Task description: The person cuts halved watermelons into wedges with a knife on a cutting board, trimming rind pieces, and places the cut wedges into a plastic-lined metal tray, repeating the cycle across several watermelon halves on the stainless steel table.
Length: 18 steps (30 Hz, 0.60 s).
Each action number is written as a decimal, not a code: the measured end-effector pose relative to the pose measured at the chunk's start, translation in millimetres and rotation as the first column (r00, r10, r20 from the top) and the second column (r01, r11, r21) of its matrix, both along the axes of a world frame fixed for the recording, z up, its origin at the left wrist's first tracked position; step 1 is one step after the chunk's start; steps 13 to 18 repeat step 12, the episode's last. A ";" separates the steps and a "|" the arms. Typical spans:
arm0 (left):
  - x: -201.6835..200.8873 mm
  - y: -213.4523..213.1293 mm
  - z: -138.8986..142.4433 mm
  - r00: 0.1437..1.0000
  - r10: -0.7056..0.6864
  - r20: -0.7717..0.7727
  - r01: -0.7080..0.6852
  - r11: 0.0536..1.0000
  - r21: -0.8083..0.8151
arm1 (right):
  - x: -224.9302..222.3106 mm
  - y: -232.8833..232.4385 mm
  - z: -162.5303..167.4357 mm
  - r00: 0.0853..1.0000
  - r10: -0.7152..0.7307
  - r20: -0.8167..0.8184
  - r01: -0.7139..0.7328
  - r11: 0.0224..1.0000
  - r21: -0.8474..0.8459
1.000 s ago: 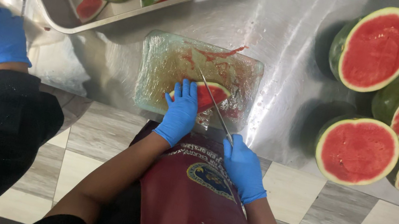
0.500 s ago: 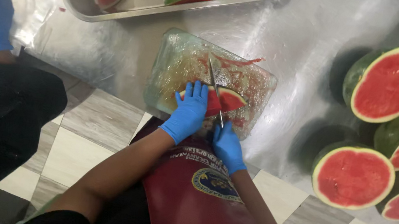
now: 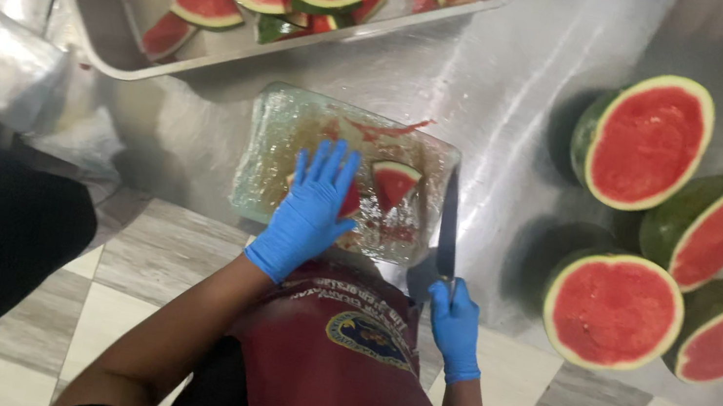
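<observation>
Hugging board edge (image 3: 433,208), knife (image 3: 449,221)

One head-worn camera supplies the only view. It looks steeply down from above the person's chest onto the steel counter (image 3: 539,96) edge and the checkered floor (image 3: 166,298). The range is close: the cutting board (image 3: 295,132) sits mid-frame, the watermelon halves (image 3: 651,135) at right, and the tray (image 3: 103,39) along the upper edge.
</observation>
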<state>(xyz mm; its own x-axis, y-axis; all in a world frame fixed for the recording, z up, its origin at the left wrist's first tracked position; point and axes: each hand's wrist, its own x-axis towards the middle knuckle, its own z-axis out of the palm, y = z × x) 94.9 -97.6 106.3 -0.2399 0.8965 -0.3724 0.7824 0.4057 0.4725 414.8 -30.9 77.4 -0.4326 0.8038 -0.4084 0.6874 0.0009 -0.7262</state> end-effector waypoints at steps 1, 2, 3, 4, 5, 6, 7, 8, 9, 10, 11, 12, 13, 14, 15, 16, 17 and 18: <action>10.4 0.9 4.1 0.998 -0.033 0.055 0.025 0.991 0.129 | 6.1 2.1 6.0 0.999 -0.034 0.038 0.033 0.999 0.013; 21.7 1.0 5.5 0.992 -0.067 0.103 0.038 0.966 0.256 | 10.7 3.9 12.8 0.995 -0.064 0.074 0.062 0.998 0.026; 35.1 4.5 3.5 0.995 -0.079 0.061 0.065 0.974 0.216 | 12.4 6.2 19.9 0.992 -0.093 0.088 0.092 0.996 0.017; 48.8 10.5 -1.3 0.996 -0.093 0.015 0.089 0.981 0.175 | 10.2 9.0 26.2 0.988 -0.120 0.097 0.120 0.993 0.009; 57.6 14.9 -8.4 0.993 -0.109 -0.034 0.112 0.985 0.130 | 4.6 11.2 31.5 0.983 -0.149 0.104 0.150 0.989 -0.002; 63.9 16.8 -17.6 0.989 -0.117 -0.096 0.125 0.989 0.084 | -0.3 12.0 37.9 0.985 -0.134 0.108 0.134 0.991 0.003; 69.5 19.6 -29.2 0.980 -0.128 -0.155 0.135 0.990 0.037 | -4.5 13.0 44.6 0.986 -0.119 0.114 0.119 0.993 0.007; 73.5 22.8 -43.2 0.967 -0.140 -0.212 0.142 0.990 -0.007 | -9.0 13.9 50.5 0.987 -0.105 0.122 0.104 0.994 0.015; 75.2 26.3 -59.2 0.961 -0.149 -0.234 0.151 0.988 -0.012 | -13.7 14.2 55.8 0.988 -0.100 0.118 0.099 0.995 0.020; 76.1 28.6 -77.2 0.954 -0.157 -0.256 0.158 0.987 -0.018 | -17.4 13.4 60.1 0.989 -0.093 0.115 0.091 0.996 0.025; 76.3 30.0 -95.9 0.947 -0.163 -0.278 0.163 0.986 -0.025 | -22.3 12.1 63.0 0.990 -0.085 0.112 0.082 0.996 0.028; 74.8 32.1 -115.6 0.921 -0.226 -0.318 0.226 0.973 -0.039 | -14.1 43.8 70.7 0.990 -0.084 0.113 0.080 0.996 0.033; 74.8 32.1 -115.6 0.921 -0.226 -0.318 0.226 0.973 -0.039 | -14.1 43.8 70.7 0.990 -0.084 0.113 0.080 0.996 0.033; 74.8 32.1 -115.6 0.921 -0.226 -0.318 0.226 0.973 -0.039 | -14.1 43.8 70.7 0.990 -0.084 0.113 0.080 0.996 0.033; 74.8 32.1 -115.6 0.921 -0.226 -0.318 0.226 0.973 -0.039 | -14.1 43.8 70.7 0.990 -0.084 0.113 0.080 0.996 0.033; 74.8 32.1 -115.6 0.921 -0.226 -0.318 0.226 0.973 -0.039 | -14.1 43.8 70.7 0.990 -0.084 0.113 0.080 0.996 0.033; 74.8 32.1 -115.6 0.921 -0.226 -0.318 0.226 0.973 -0.039 | -14.1 43.8 70.7 0.990 -0.084 0.113 0.080 0.996 0.033; 74.8 32.1 -115.6 0.921 -0.226 -0.318 0.226 0.973 -0.039 | -14.1 43.8 70.7 0.990 -0.084 0.113 0.080 0.996 0.033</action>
